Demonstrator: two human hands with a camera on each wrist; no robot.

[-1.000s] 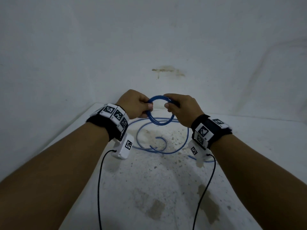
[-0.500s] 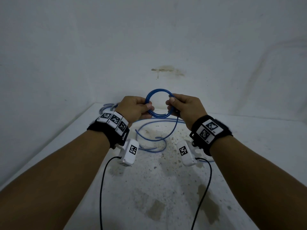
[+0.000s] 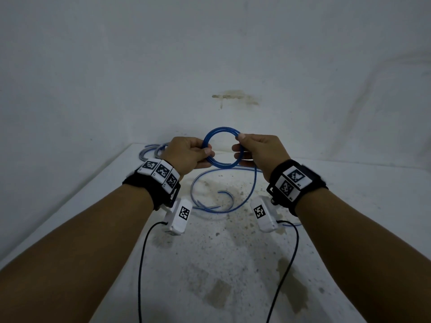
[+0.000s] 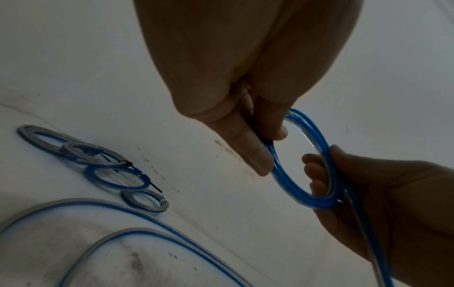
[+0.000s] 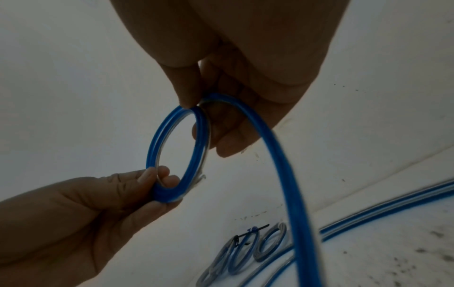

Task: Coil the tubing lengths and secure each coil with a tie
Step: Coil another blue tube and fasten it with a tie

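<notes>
A small coil of blue tubing (image 3: 222,132) is held upright in the air between both hands. My left hand (image 3: 205,153) pinches its left side with thumb and fingers, also seen close up on the coil (image 4: 298,191). My right hand (image 3: 240,145) pinches the coil's right side (image 5: 172,120). The free tail of the tubing (image 3: 253,185) hangs from the right hand (image 5: 196,108) down to loose loops (image 3: 210,207) on the white table (image 3: 210,264). Several finished coils (image 4: 110,170) with black ties (image 4: 153,186) lie at the far left corner.
White walls (image 3: 210,54) close off the table at the back and left. The tabletop is stained and speckled. Black cables (image 3: 140,271) hang from the wrist cameras over the near part of the table. The finished coils (image 3: 154,150) sit behind my left hand.
Both hands have lifted the coil higher and turned it more upright, and the loop has widened. The loose tail on the table has shortened and shifted.
</notes>
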